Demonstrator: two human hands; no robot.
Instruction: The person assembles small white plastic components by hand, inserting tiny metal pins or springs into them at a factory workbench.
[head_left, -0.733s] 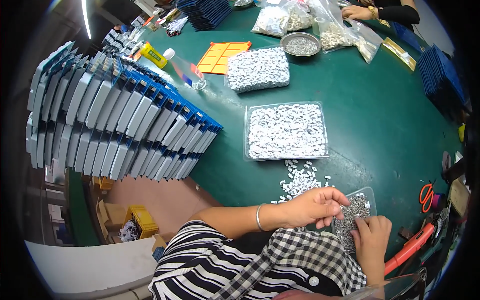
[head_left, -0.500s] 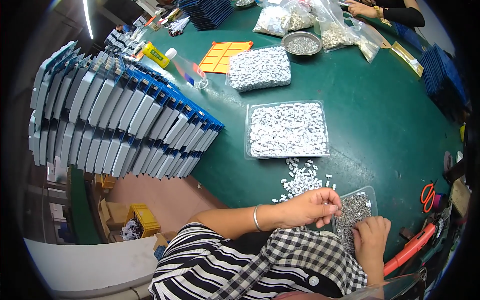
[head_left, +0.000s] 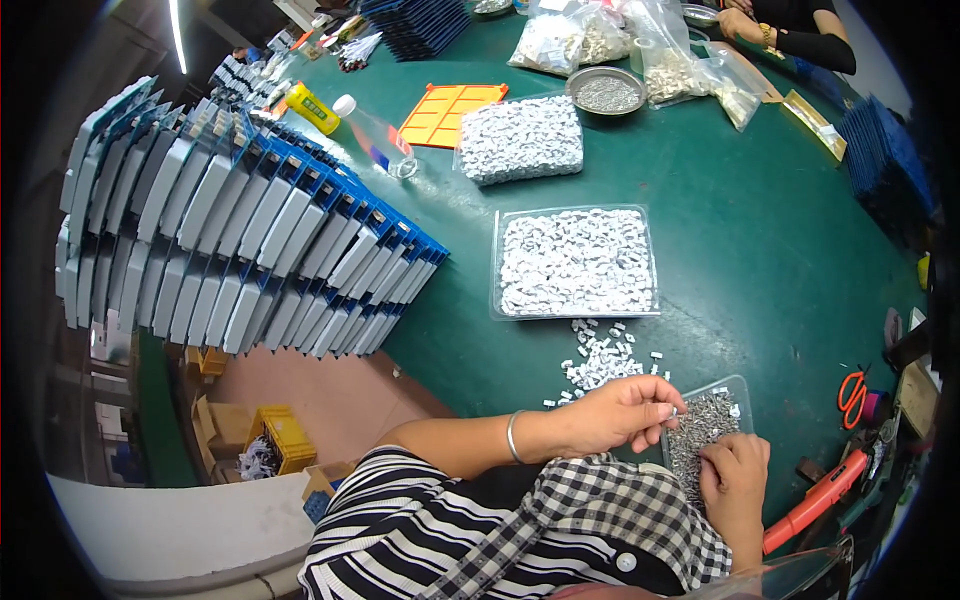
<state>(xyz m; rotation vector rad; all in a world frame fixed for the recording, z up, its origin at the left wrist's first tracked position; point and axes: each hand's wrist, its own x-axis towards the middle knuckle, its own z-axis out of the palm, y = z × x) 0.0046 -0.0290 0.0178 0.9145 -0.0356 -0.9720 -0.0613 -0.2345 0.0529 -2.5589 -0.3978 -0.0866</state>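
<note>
Best done by lightly pinching the small pale piece [head_left: 673, 411] in the nearly closed left hand [head_left: 630, 412] beside the bench's [head_left: 790, 290] clear tray [head_left: 739, 383], and feeling gently through its metal parts [head_left: 706, 420] with the curled right hand [head_left: 737, 472], of untellable hold.

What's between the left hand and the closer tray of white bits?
Loose small white pieces, scattered on the green table between the left hand and that tray; the head view shows it.
</note>
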